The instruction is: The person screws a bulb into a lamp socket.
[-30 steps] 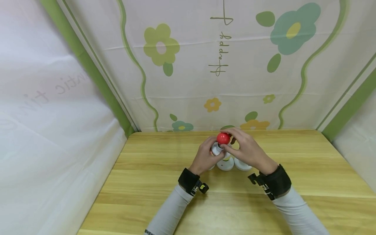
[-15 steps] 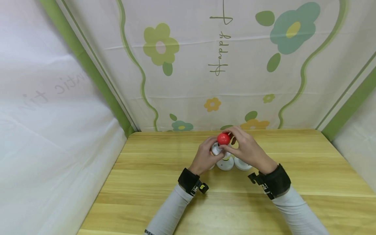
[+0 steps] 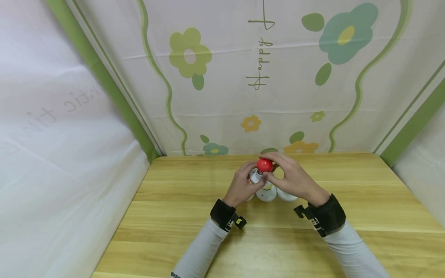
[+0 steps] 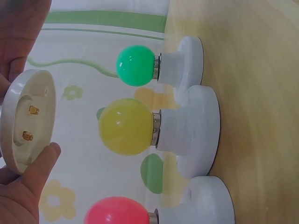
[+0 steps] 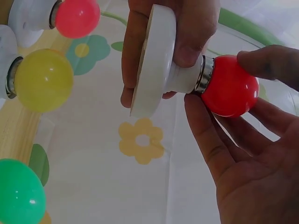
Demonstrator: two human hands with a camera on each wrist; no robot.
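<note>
Above the table's far part, my left hand (image 3: 241, 185) holds a white lamp holder (image 5: 156, 60), gripping its round base and neck. The holder's hollow underside, with two brass contacts, faces the camera in the left wrist view. My right hand (image 3: 295, 177) grips a red light bulb (image 5: 231, 86) between thumb and fingers. The bulb's metal cap (image 5: 204, 74) sits at the mouth of the holder, with part of the metal showing. How deep the cap goes in is hidden.
Close below the hands, holders stand on the wooden table (image 3: 174, 231) bearing a yellow bulb (image 4: 126, 126), a green bulb (image 4: 135, 65) and a pinkish-red bulb (image 4: 117, 212). A flower-printed cloth wall (image 3: 222, 88) rises behind the table's far edge.
My right fingers have shifted slightly around the red bulb, and the bulb has moved very slightly. The left hand keeps its grip on the lamp holder, almost still.
</note>
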